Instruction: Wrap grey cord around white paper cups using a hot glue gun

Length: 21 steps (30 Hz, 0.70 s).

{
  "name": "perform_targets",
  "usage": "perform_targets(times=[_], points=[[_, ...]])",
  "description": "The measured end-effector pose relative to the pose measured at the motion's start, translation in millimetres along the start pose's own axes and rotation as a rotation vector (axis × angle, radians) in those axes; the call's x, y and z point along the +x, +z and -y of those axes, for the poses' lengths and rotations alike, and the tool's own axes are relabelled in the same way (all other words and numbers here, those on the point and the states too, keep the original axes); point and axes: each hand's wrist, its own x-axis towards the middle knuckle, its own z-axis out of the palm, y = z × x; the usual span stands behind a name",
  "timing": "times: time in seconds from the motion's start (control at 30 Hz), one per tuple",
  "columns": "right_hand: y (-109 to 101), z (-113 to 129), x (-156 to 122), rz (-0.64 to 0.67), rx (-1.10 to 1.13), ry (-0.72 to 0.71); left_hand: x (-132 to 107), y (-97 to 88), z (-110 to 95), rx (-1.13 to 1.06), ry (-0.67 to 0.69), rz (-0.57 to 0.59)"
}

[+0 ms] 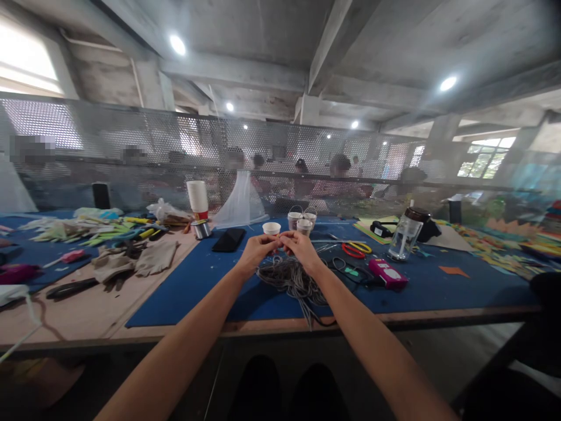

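Both my arms reach out over a blue mat [210, 280] on the workbench. My left hand [255, 250] and my right hand [301, 248] meet fingertip to fingertip, each closed in a pinch just above a tangled bundle of grey cords [293, 279]. What they pinch is too small to make out; it looks like a strand from the bundle. The cords trail over the table's front edge. Small paper cups [272, 228] stand just beyond my hands.
A black phone [228, 239], a tall cup stack [197, 199], scissors with red and yellow handles [355, 248], a pink tool [387, 273], a clear bottle [405, 234], gloves [155, 257] and craft scraps lie around. A mesh screen [280, 158] stands behind, with people beyond it.
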Motion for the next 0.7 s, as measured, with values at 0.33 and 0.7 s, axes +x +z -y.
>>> perform_targets(times=[0.33,0.7], points=[[-1,-6,3,0.015,-0.056,-0.042,-2,4.2,-2,0.014,-0.026,-0.029],[-1,5,-1,-0.041,0.046,0.017,-2,1.9,-5,-0.036,-0.045,-0.069]])
